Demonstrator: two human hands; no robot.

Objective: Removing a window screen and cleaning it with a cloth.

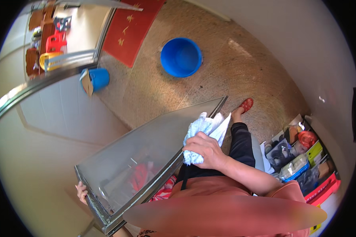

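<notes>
Before me stands a tilted metal-framed panel (133, 151) with a grey, see-through pane, likely a window sash. My left hand (82, 192) grips the frame's outer edge at the lower left, its fingers curled over the rim. Part of that hand is hidden behind the frame. Bunched in my right hand (206, 148) is a light blue and white cloth (201, 129). The cloth lies against or just above the frame's near long side; I cannot tell whether it presses on it. Whitish residue runs along the dark frame edge.
A blue bucket (181, 57) stands on the brown stone floor ahead. Left of it are a smaller blue bin (99, 79) holding cardboard and a red mat (132, 32) by a metal-framed doorway. Packed goods (293, 163) crowd my right side. My red slipper (247, 105) is near the panel's far corner.
</notes>
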